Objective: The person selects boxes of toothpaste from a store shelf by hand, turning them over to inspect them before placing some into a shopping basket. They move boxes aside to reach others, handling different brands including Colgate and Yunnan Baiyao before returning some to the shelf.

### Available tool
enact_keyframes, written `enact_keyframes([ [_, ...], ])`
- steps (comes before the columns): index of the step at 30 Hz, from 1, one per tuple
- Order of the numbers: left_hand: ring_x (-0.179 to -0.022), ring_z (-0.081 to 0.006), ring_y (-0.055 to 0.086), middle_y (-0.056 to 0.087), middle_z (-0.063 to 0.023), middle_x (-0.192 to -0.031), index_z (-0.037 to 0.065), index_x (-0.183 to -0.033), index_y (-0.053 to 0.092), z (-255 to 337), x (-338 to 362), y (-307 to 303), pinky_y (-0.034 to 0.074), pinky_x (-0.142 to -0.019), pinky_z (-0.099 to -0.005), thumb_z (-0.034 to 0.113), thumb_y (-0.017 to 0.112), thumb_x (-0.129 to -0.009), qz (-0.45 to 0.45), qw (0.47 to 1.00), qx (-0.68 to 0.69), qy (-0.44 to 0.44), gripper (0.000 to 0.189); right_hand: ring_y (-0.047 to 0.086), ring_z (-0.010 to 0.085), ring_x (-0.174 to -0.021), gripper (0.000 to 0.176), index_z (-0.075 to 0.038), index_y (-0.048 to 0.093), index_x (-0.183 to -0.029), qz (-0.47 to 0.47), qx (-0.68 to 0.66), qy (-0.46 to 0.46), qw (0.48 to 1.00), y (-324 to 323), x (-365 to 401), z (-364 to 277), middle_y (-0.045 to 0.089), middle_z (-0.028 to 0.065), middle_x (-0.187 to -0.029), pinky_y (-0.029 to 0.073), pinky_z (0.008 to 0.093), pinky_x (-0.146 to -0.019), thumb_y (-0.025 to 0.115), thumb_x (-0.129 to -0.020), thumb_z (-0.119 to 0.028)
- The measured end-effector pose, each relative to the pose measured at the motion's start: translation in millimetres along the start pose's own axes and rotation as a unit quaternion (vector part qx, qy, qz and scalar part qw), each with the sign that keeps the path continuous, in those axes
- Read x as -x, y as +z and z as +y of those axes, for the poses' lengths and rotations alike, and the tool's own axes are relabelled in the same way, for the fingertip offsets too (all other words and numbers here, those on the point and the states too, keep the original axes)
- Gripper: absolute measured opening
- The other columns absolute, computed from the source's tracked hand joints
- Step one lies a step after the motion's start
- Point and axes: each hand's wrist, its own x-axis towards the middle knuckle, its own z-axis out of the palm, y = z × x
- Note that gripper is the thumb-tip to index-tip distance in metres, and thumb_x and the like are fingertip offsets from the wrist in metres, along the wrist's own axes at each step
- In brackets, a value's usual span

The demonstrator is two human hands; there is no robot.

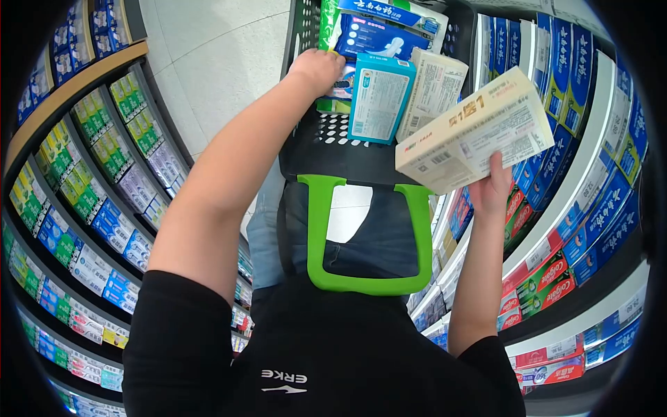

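Observation:
My right hand (492, 182) grips a large cream-coloured box (476, 135) by its near edge, tilted above the right side of a black shopping basket (295, 156). Inside the basket my left hand (318, 71) has its fingers curled at the left wall, beside the packages; what they hold, if anything, is hidden. To the right of that hand stand a teal box (380, 97) and another cream box (432, 90). Farther back lie a dark blue pad package (379, 38) and a blue-and-white toothpaste box (392, 12). The basket's green handle (368, 283) is folded toward my body.
Shelves of toothpaste boxes (545, 285) curve along my right, close to the held box. On the left, a shelf (83, 160) carries rows of green, blue and purple packages. Pale floor tiles (208, 48) show between the left shelf and the basket.

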Motion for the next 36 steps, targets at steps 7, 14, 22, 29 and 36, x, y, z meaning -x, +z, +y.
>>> enact_keyframes([
  [7, -0.121, -0.0329, 0.063, 0.065, -0.0099, -0.130, 0.019, -0.146, 0.049, 1.0, -4.0, 12.6, 0.054, -0.099, -0.0444, 0.037, 0.084, -0.080, -0.001, 0.995, 0.093, -0.026, 0.077, 0.047, 0.0286, -0.141, 0.067, -0.005, 0.030, -0.157, -0.034, -0.011, 0.054, 0.998, -4.3, 23.0, 27.8, 0.046, 0.0110, -0.155, 0.038, 0.0482, -0.117, 0.064, -0.102, -0.020],
  [14, -0.116, -0.0381, 0.064, 0.068, -0.0161, -0.120, 0.020, -0.149, 0.047, -10.6, -10.3, 25.5, 0.053, -0.098, -0.0467, 0.031, 0.083, -0.081, -0.002, 0.985, 0.171, 0.014, 0.077, 0.048, 0.0277, -0.139, 0.071, -0.006, 0.036, -0.155, -0.048, -0.012, 0.091, 0.995, 2.5, 25.3, 34.2, 0.049, 0.0093, -0.152, 0.039, 0.0471, -0.116, 0.073, -0.097, -0.022],
  [22, -0.118, -0.0393, 0.062, 0.066, -0.0179, -0.124, 0.024, -0.155, 0.041, -10.2, -20.0, 40.9, 0.052, -0.099, -0.0485, 0.024, 0.084, -0.082, -0.057, 0.978, 0.197, 0.045, 0.085, 0.056, 0.0267, -0.131, 0.067, -0.005, 0.042, -0.149, -0.037, -0.016, 0.089, 0.995, 10.4, 24.1, 35.5, 0.056, 0.0106, -0.144, 0.047, 0.0442, -0.109, 0.077, -0.094, -0.016],
  [29, -0.123, -0.0407, 0.060, 0.060, -0.0188, -0.136, 0.017, -0.155, 0.041, 5.0, 0.3, 27.4, 0.050, -0.105, -0.0461, 0.032, 0.084, -0.082, 0.011, 0.987, 0.158, -0.014, 0.086, 0.061, 0.0258, -0.125, 0.060, 0.003, 0.044, -0.145, -0.039, -0.027, 0.119, 0.992, 28.4, 21.1, 45.7, 0.060, 0.0142, -0.139, 0.051, 0.0421, -0.105, 0.075, -0.095, -0.012],
  [36, -0.124, -0.0326, 0.062, 0.062, -0.0210, -0.138, 0.000, -0.148, 0.048, 5.9, 82.3, -14.4, 0.048, -0.108, -0.0407, 0.040, 0.061, -0.103, 0.164, 0.692, 0.689, -0.136, 0.061, 0.066, 0.0262, -0.118, 0.063, 0.006, 0.043, -0.138, -0.073, 0.212, 0.065, 0.972, 116.3, -32.5, 84.3, 0.065, 0.0199, -0.130, 0.053, 0.0376, -0.100, 0.079, -0.092, -0.018],
])
